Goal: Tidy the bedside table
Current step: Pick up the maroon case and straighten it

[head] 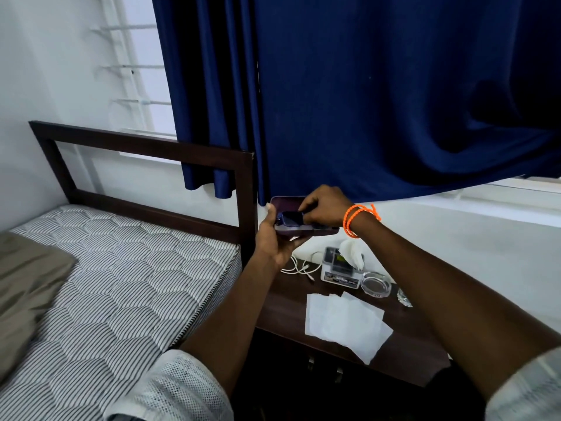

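While the left hand is gripping a purple phone from below, above the back of the dark bench, the right hand is pinching a small dark blue object against the phone's face. On the bench are lying white paper sheets, a white cable, a small box and a glass ashtray. A striped mattress is sitting beside it.

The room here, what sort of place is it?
Most likely a bedroom: a bed with a striped mattress and dark headboard, a small bedside table beside it, and blue curtains over the window.
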